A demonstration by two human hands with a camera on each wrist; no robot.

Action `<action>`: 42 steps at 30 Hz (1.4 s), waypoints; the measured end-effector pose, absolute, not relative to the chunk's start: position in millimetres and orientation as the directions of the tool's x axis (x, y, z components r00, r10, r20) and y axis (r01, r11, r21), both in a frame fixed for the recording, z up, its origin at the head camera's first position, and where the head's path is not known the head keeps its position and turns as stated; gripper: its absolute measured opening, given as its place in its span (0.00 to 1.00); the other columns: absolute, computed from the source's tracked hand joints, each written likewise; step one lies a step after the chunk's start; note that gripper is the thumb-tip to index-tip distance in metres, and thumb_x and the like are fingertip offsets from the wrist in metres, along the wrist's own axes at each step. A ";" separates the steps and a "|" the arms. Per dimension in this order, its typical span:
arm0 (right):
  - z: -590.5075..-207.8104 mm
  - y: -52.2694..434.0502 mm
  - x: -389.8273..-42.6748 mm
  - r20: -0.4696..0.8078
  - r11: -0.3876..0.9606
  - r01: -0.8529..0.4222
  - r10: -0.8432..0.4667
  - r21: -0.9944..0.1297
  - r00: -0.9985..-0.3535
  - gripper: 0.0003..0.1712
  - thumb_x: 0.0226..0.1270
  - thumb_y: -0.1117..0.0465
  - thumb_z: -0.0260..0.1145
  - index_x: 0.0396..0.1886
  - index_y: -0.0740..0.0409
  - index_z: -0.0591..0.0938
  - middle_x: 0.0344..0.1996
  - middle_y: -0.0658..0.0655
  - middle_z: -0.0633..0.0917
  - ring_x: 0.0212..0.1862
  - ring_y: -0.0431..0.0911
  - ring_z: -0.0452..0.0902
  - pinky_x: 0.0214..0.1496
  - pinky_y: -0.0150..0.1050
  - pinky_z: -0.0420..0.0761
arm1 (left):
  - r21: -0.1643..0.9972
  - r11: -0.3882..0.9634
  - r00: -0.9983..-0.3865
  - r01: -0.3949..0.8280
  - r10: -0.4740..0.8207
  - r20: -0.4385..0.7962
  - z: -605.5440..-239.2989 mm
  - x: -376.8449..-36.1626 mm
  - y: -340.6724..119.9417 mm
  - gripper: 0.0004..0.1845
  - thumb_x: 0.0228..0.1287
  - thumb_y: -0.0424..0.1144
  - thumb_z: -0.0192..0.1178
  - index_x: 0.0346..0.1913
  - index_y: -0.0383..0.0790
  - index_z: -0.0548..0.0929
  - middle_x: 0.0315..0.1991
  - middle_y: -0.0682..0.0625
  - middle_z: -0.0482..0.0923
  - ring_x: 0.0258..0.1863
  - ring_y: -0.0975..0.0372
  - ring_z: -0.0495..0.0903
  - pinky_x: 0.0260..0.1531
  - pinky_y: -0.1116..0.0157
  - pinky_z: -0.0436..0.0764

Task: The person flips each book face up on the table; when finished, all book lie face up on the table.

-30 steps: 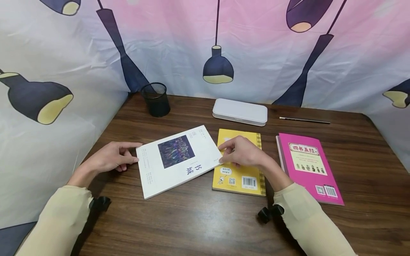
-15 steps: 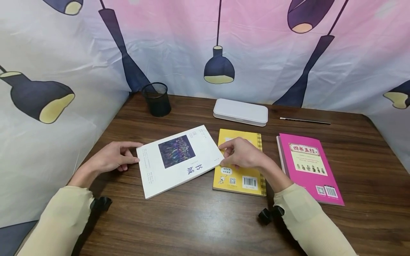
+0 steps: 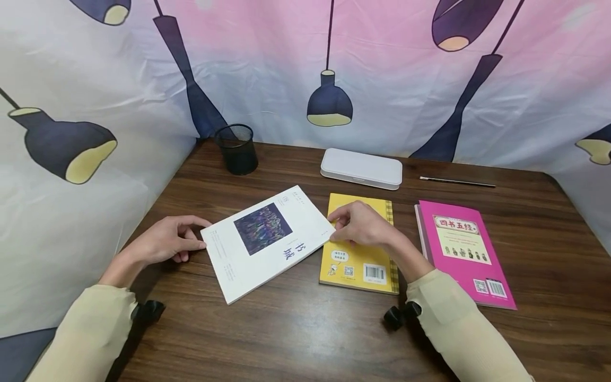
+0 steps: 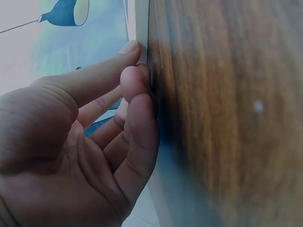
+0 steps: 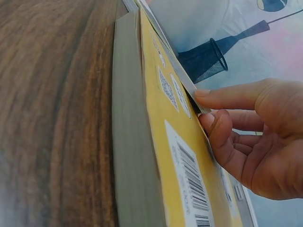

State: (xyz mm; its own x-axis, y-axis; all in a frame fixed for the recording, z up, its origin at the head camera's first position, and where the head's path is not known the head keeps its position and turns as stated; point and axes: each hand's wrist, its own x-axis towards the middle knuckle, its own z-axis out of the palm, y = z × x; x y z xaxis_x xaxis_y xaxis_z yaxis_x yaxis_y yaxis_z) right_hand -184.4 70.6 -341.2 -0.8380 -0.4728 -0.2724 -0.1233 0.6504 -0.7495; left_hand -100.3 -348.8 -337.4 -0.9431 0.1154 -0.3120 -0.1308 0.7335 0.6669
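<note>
A white book (image 3: 267, 239) with a dark square picture lies askew on the wooden table (image 3: 305, 329). My left hand (image 3: 193, 239) pinches its left corner, thumb against the edge and fingers curled under; the left wrist view shows the thumb (image 4: 125, 52) on the white edge (image 4: 141, 23). My right hand (image 3: 336, 225) pinches the book's right corner, which overlaps a yellow book (image 3: 358, 260). In the right wrist view, the thumb lies on top of the white book (image 5: 182, 78) and the fingers (image 5: 222, 137) sit beneath it, above the yellow book's cover (image 5: 161, 123).
A pink book (image 3: 460, 249) lies right of the yellow one. At the back stand a black mesh cup (image 3: 236, 148), a flat white case (image 3: 361, 167) and a thin pencil (image 3: 458, 182). A printed curtain closes in the table on three sides.
The white book has turned slightly between my hands: its near corner swung right and toward me, its right corner moved away. Both hands kept their hold.
</note>
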 end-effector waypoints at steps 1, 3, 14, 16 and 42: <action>-341.4 69.9 -185.2 -0.272 0.649 -0.121 -0.471 -0.751 -0.839 0.24 0.63 0.65 0.78 0.59 0.60 0.87 0.33 0.55 0.84 0.24 0.44 0.75 0.28 0.33 0.72 | 0.669 0.731 -0.943 -0.135 0.113 -0.313 -337.7 -99.1 -349.3 0.29 0.69 0.34 0.69 0.70 0.31 0.76 0.27 0.48 0.79 0.21 0.59 0.79 0.22 0.62 0.81; -341.8 68.4 -186.8 -0.271 0.644 -0.113 -0.467 -0.757 -0.842 0.23 0.63 0.66 0.78 0.58 0.60 0.87 0.34 0.56 0.83 0.24 0.44 0.75 0.28 0.33 0.73 | 0.674 0.725 -0.943 -0.143 0.106 -0.314 -338.3 -96.6 -350.0 0.28 0.69 0.34 0.70 0.69 0.31 0.76 0.27 0.48 0.79 0.21 0.58 0.79 0.21 0.62 0.80; -344.1 61.8 -200.8 -0.253 0.606 -0.101 -0.470 -0.789 -0.846 0.21 0.64 0.68 0.76 0.57 0.59 0.88 0.39 0.56 0.82 0.24 0.43 0.70 0.27 0.32 0.70 | 0.675 0.722 -0.951 -0.151 0.080 -0.299 -341.0 -87.2 -352.9 0.26 0.66 0.35 0.74 0.63 0.32 0.79 0.25 0.49 0.79 0.20 0.59 0.78 0.21 0.62 0.80; -344.6 61.0 -204.5 -0.244 0.594 -0.108 -0.481 -0.797 -0.842 0.20 0.64 0.68 0.75 0.57 0.59 0.89 0.38 0.56 0.81 0.23 0.43 0.69 0.27 0.32 0.68 | 0.671 0.725 -0.951 -0.156 0.074 -0.301 -340.2 -86.1 -353.0 0.26 0.65 0.36 0.74 0.62 0.32 0.79 0.25 0.49 0.79 0.20 0.59 0.78 0.20 0.62 0.79; -349.4 30.6 -232.0 -0.202 0.672 -0.185 -0.455 -0.717 -0.867 0.18 0.64 0.65 0.78 0.53 0.56 0.91 0.39 0.53 0.86 0.41 0.46 0.76 0.45 0.37 0.74 | 0.640 0.761 -0.958 -0.108 0.093 -0.272 -339.3 -56.1 -358.5 0.21 0.64 0.38 0.75 0.56 0.36 0.81 0.23 0.50 0.79 0.16 0.58 0.77 0.21 0.65 0.72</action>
